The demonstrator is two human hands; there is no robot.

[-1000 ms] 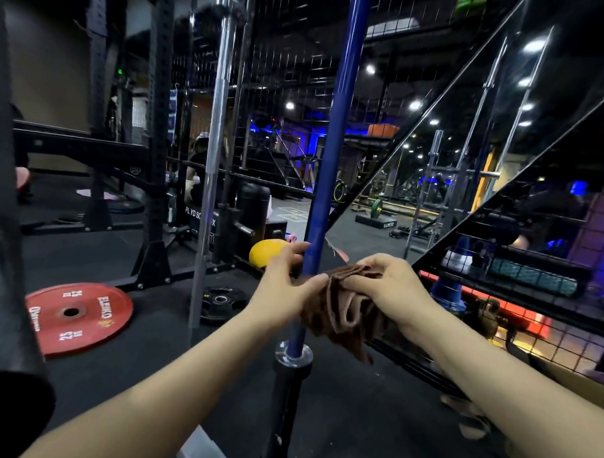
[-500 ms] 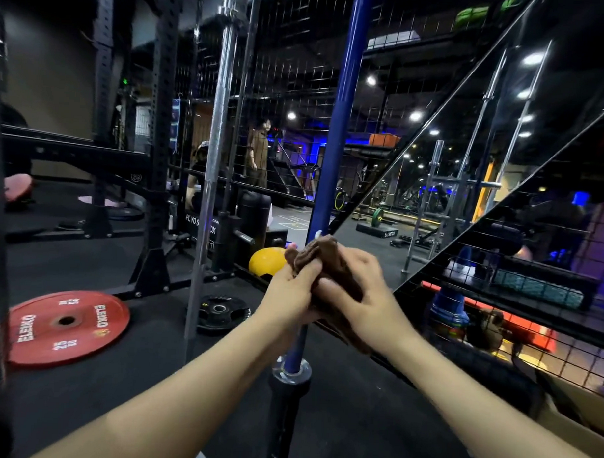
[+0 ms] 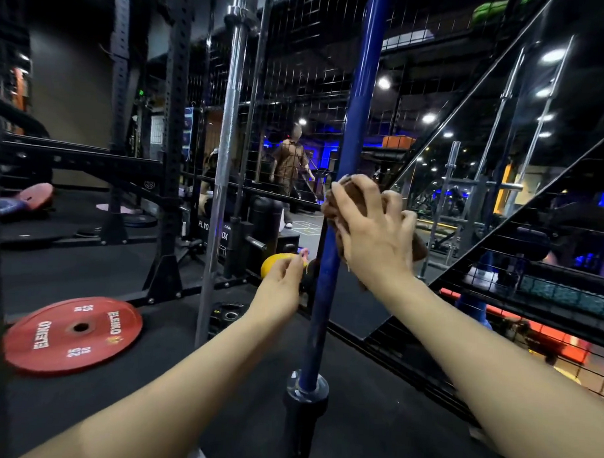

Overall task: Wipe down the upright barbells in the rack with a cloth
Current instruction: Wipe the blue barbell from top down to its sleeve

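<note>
Centre frame, the blue barbell (image 3: 357, 128) stands nearly upright, its long axis leaning slightly right toward the top. Your right hand (image 3: 372, 231) curls around a brown cloth (image 3: 355, 193) pressed against the shaft; your left hand (image 3: 283, 283), lower and just left of it, is loosely curled and holds nothing visible.

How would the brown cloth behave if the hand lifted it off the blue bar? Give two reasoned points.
Probably floppy: the brown cloth bunches into folds under the right hand and a loose end droops below it. Likely light, since curled fingers alone hold it against the blue bar.
</note>
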